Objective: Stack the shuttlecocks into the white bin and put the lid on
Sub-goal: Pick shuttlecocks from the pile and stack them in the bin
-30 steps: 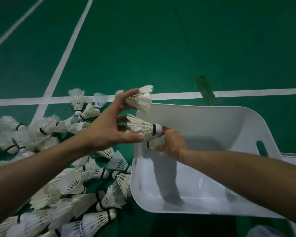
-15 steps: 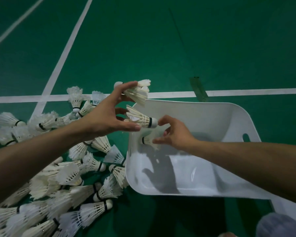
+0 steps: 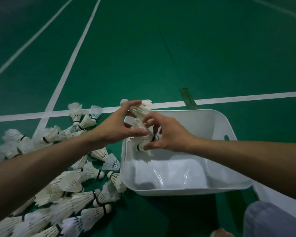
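I am looking down at a green court floor [image 3: 161, 48], matte and dimly lit. White lines [image 3: 72, 62] are running away from me, and one is crossing just beyond the bin. A short strip of darker tape [image 3: 188, 98] is lying across that crossing line, and a thin dark seam is running up the floor past it.

The white bin [image 3: 178, 190] is sitting on this floor to my right, tipped so that its open side is facing me. A handle slot is showing in its far right wall.

My left hand [image 3: 118, 129] is reaching over the bin's left rim with curled fingers, gripping two shuttlecocks. It is holding the top shuttlecock [image 3: 140, 109] under the forefinger, cork pointing left, and pressing the middle shuttlecock [image 3: 149, 136] with the thumb.

My right hand [image 3: 169, 135] is meeting it from the other side, pinching the lower shuttlecock [image 3: 141, 147] just inside the bin's left wall. I cannot tell whether its other fingers are touching the middle one.

The loose shuttlecocks [image 3: 75, 185] are lying heaped on the floor left of the bin, some against its wall. A white panel [image 3: 266, 195] is showing past the bin's right corner; I cannot tell whether it is the lid. Grey cloth [image 3: 272, 221] is filling the lower right corner.
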{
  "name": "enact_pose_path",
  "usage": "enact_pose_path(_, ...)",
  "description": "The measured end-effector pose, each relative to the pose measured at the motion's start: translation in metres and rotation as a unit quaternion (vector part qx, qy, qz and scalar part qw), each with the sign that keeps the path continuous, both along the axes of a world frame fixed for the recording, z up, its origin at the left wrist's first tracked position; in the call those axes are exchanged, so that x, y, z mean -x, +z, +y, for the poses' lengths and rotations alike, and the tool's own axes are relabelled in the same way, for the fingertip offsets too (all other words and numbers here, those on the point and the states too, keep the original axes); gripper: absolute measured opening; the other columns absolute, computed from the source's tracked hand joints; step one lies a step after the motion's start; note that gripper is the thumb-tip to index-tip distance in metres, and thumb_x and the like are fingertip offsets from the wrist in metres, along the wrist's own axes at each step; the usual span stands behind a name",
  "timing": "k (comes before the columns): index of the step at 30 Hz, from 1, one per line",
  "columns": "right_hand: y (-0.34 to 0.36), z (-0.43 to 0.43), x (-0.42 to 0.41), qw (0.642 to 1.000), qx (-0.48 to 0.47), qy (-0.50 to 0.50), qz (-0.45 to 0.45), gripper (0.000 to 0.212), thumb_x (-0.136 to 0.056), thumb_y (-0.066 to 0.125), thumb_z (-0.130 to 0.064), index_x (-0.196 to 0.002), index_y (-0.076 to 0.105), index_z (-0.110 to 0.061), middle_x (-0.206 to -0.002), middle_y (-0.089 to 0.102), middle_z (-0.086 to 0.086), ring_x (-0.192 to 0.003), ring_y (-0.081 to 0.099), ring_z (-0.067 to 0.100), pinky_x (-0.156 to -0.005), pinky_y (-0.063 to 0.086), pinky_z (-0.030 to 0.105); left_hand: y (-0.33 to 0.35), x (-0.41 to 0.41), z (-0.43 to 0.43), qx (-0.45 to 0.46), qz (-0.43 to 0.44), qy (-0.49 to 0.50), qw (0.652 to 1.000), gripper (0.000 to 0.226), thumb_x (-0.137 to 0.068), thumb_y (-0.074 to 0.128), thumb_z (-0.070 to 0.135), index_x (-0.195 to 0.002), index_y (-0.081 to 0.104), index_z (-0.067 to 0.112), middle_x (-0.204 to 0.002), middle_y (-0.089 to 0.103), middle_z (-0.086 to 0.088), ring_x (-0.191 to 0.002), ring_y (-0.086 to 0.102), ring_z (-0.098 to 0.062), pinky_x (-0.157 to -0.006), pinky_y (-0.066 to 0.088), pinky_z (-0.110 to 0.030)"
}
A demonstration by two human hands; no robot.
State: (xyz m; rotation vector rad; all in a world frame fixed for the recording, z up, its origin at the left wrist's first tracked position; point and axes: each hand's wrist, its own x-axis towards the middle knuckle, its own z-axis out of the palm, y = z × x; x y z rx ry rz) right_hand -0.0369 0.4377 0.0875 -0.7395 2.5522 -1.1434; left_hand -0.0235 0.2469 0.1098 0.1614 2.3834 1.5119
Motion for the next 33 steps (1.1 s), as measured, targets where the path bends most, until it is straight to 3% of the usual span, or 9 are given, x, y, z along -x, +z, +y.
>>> enact_pose_path(5,-0.007,-0.003,0.003,1.0,0.016,-0.021,-0.016,0.068,-0.066,0.086,-0.028,-0.107,0.031,-0.032,-0.084,0.065,-0.004,-0.054,0.053,0.011,-0.056,0.043,0.025,-0.003,0.004,0.002,-0.006,-0.001,0.005,1.0,0.083,-0.059,0.075,0.044,-0.134,0.039,0.046,-0.128,0.054,0.001,-0.092,0.07,-0.016,-0.09,0.053,-0.042)
enact_pose_path(9,-0.013,0.013,0.003,0.999,-0.052,-0.002,0.005,0.083,-0.066,0.082,-0.021,-0.126,0.028,-0.043,-0.073,0.062,0.006,-0.06,0.058,0.022,-0.062,0.051,0.037,-0.004,0.012,-0.008,0.001,0.022,0.057,0.998,0.055,-0.074,0.066,0.04,-0.126,0.047,0.04,-0.116,0.059,-0.004,-0.095,0.067,-0.019,-0.087,0.055,-0.038)
enact_pose_path(11,-0.02,0.025,0.007,0.997,-0.083,-0.004,-0.001,0.083,-0.068,0.082,-0.02,-0.133,0.036,-0.043,-0.086,0.064,-0.002,-0.071,0.057,0.016,-0.069,0.048,0.03,-0.007,0.017,-0.013,0.01,0.036,0.081,0.996,0.045,-0.081,0.068,0.03,-0.121,0.049,0.04,-0.109,0.06,-0.004,-0.094,0.066,-0.024,-0.086,0.056,-0.04)
enact_pose_path(13,-0.032,0.035,0.013,0.995,-0.096,-0.026,-0.001,0.073,-0.066,0.082,-0.022,-0.13,0.049,-0.036,-0.112,0.063,-0.004,-0.098,0.057,0.016,-0.084,0.044,0.026,-0.011,0.02,-0.014,0.012,0.042,0.085,0.995,0.041,-0.085,0.067,0.025,-0.119,0.05,0.041,-0.105,0.059,-0.005,-0.092,0.067,-0.027,-0.087,0.055,-0.041)
enact_pose_path(14,-0.038,0.039,0.016,0.994,-0.101,-0.043,-0.004,0.069,-0.065,0.082,-0.022,-0.126,0.052,-0.034,-0.119,0.06,-0.002,-0.105,0.055,0.019,-0.086,0.042,0.025,-0.012,0.019,-0.014,0.011,0.042,0.082,0.996,0.04,-0.086,0.067,0.025,-0.118,0.05,0.041,-0.105,0.059,-0.006,-0.091,0.068,-0.028,-0.087,0.055,-0.041)
enact_pose_path(17,-0.048,0.043,0.021,0.99,-0.095,-0.101,-0.038,0.061,-0.066,0.08,-0.021,-0.12,0.052,-0.028,-0.116,0.054,0.002,-0.103,0.051,0.019,-0.078,0.036,0.022,-0.013,0.016,-0.01,-0.014,0.026,0.065,0.997,0.039,-0.086,0.065,0.025,-0.119,0.05,0.041,-0.11,0.056,-0.011,-0.093,0.068,-0.029,-0.088,0.056,-0.039)
enact_pose_path(21,-0.052,0.038,0.023,0.984,-0.027,-0.15,-0.097,0.049,-0.074,0.072,-0.021,-0.118,0.051,-0.022,-0.112,0.057,0.003,-0.095,0.057,0.02,-0.077,0.048,0.029,-0.016,0.012,-0.011,-0.019,0.015,0.061,0.998,0.038,-0.087,0.063,0.026,-0.119,0.051,0.041,-0.112,0.055,-0.012,-0.092,0.069,-0.026,-0.089,0.055,-0.038)
enact_pose_path(26,-0.068,0.039,0.025,0.977,-0.077,-0.169,-0.105,0.058,-0.067,0.082,-0.035,-0.111,0.047,-0.023,-0.102,0.063,-0.001,-0.09,0.061,0.02,-0.081,0.051,0.031,-0.017,0.017,-0.013,-0.036,0.011,0.073,0.997,0.036,-0.09,0.06,0.021,-0.122,0.052,0.037,-0.116,0.051,-0.012,-0.087,0.071,-0.021,-0.089,0.055,-0.034)
enact_pose_path(33,-0.088,0.04,0.033,0.962,-0.161,-0.19,-0.114,0.069,-0.056,0.091,-0.025,-0.109,0.049,-0.014,-0.105,0.061,0.007,-0.091,0.059,0.024,-0.074,0.05,0.031,-0.015,0.017,-0.008,-0.01,0.028,0.058,0.998,0.05,-0.075,0.058,0.047,-0.124,0.051,0.04,-0.111,0.047,0.015,-0.087,0.071,-0.013,-0.093,0.053,-0.038)
